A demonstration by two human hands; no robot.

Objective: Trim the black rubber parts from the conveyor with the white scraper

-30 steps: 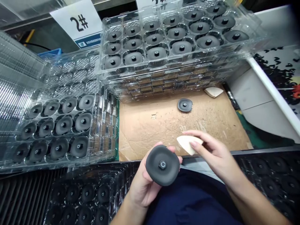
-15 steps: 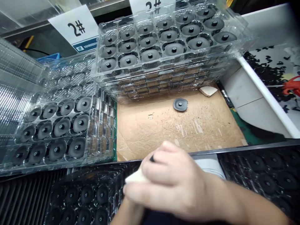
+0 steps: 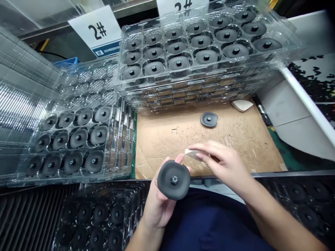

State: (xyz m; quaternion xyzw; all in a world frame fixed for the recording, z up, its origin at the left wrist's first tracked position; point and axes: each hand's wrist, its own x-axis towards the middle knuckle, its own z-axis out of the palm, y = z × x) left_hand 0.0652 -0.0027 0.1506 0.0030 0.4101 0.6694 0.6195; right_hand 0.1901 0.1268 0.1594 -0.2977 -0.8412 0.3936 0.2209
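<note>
My left hand [image 3: 158, 207] holds a dark grey rounded-square disc [image 3: 169, 190] by its edges, its face with the central stud turned toward me. Just right of it and slightly higher, my right hand [image 3: 227, 164] pinches a whitish wedge-shaped pad [image 3: 193, 153] between thumb and fingers. A small gap separates the pad from the disc. On the cardboard [image 3: 157, 139] beyond my hands lies another grey disc [image 3: 209, 119], stud up. A second pale wedge-shaped pad [image 3: 242, 105] rests near the cardboard's far right corner.
Stacked clear trays [image 3: 183, 75] of discs stand at the back, with more clear trays [image 3: 107, 153] on the left. Black trays [image 3: 89, 209] sit low at the front left and right. A white-walled bin [image 3: 303, 94] with small black pieces borders the right.
My hands, earlier overlapped at the bottom centre, have come apart. The right moved up and right with the pad, and the disc in my left hand now shows. The camera view has shifted slightly.
</note>
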